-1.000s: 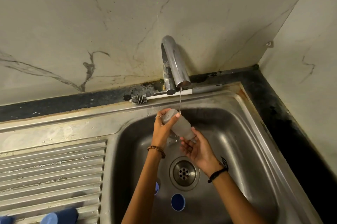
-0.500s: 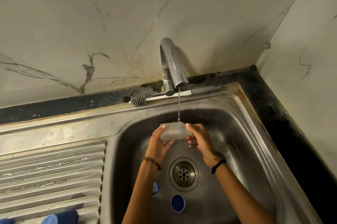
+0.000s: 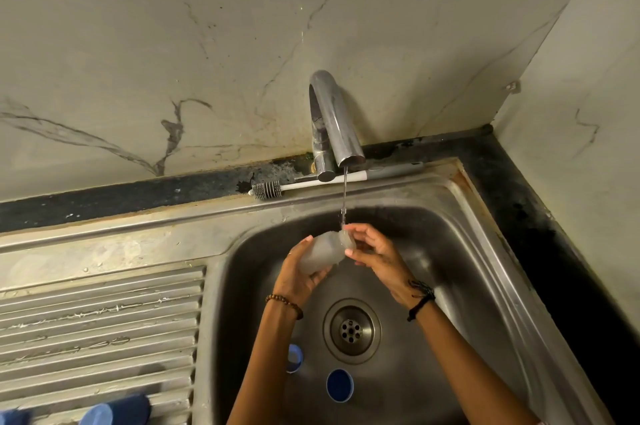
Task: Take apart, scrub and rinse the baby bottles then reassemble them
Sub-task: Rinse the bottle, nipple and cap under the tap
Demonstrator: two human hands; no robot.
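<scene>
A cloudy, clear baby bottle body (image 3: 323, 251) lies tilted in my left hand (image 3: 298, 277), its open neck up and to the right under the thin stream from the tap (image 3: 334, 120). My right hand (image 3: 375, 255) touches the neck with its fingertips. Both hands are over the steel sink basin (image 3: 450, 286). Two blue bottle parts sit on the basin floor: a blue ring (image 3: 339, 385) in front of the drain and a second blue piece (image 3: 294, 358) partly hidden behind my left forearm. A grey bottle brush (image 3: 266, 189) with a white handle lies on the ledge behind the sink.
The drain (image 3: 351, 330) is below my hands. A ribbed draining board (image 3: 97, 331) fills the left, with blue caps (image 3: 116, 409) at its front edge. Marble walls close the back and the right. A dark counter strip (image 3: 554, 251) runs along the sink's right side.
The bottle has gone from neck-down, through level, to neck-up under the stream. My right hand has moved from under the bottle up to its neck.
</scene>
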